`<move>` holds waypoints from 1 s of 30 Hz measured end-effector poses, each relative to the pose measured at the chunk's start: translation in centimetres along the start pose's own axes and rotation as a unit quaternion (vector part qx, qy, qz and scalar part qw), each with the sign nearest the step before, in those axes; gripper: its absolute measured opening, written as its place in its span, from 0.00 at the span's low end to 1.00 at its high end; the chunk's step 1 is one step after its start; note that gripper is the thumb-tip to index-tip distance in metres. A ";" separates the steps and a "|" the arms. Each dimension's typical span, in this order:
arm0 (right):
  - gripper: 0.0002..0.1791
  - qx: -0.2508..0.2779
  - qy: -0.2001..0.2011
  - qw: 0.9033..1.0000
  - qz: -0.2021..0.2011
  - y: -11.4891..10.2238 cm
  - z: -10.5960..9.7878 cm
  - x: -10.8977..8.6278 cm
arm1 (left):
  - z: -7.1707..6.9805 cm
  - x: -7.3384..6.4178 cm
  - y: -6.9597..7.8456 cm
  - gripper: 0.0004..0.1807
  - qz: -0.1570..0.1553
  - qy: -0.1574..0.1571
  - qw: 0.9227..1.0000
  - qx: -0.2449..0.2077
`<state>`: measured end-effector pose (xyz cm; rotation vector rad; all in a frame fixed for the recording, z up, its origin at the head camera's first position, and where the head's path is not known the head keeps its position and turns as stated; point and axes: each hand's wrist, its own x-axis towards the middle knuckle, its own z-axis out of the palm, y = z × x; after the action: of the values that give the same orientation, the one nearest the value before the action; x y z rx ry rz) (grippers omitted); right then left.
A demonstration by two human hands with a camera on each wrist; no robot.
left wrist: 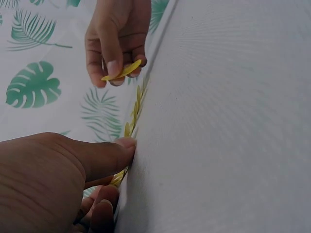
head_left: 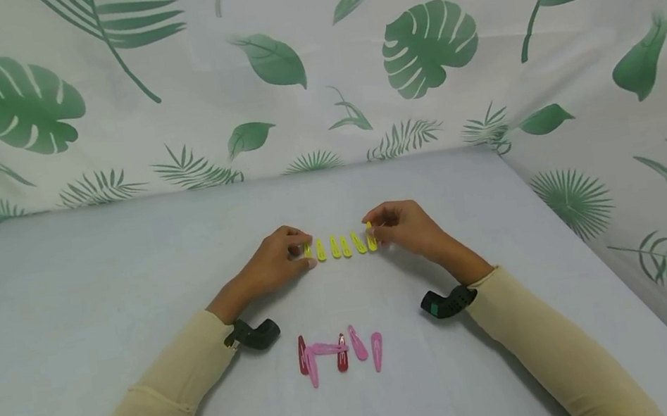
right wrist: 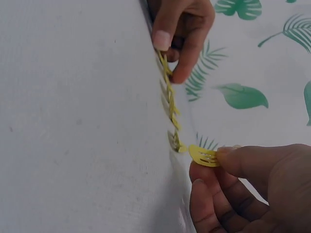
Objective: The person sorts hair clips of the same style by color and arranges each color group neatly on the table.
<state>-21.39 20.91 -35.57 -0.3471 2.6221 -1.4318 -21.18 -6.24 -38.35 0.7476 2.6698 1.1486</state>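
A short row of yellow snap hair clips (head_left: 335, 246) lies across the middle of the table, roughly side by side. At the row's left end my left hand (head_left: 274, 255) pinches the leftmost yellow hair clip (head_left: 307, 250) between thumb and fingers, which partly hide it. My right hand (head_left: 406, 226) holds another yellow hair clip (right wrist: 204, 156) at the right end, gripped by thumb and fingertips. In the left wrist view this clip is raised above the others, its slotted face showing in the right wrist view.
Nearer to me lie several pink hair clips (head_left: 378, 351) and two red ones (head_left: 302, 356), some overlapping. Each wrist wears a dark camera strap (head_left: 449, 302). A white sheet with green leaf prints (head_left: 271, 60) hangs behind the white table (head_left: 126, 280).
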 end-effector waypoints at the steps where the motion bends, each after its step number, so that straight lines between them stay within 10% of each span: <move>1: 0.12 -0.007 0.000 1.000 0.001 0.1 0.0 0.1 | 0.0 0.0 0.0 0.25 -0.001 -0.001 1.000 0.000; 30: 0.13 -0.152 -0.001 0.988 0.000 0.8 1.0 1.6 | 0.0 -0.1 -0.1 0.26 0.005 0.008 1.000 0.002</move>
<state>-22.82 20.11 -36.80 -0.3802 2.8389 -1.0263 -21.08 -6.32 -38.41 0.7571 2.6842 1.1577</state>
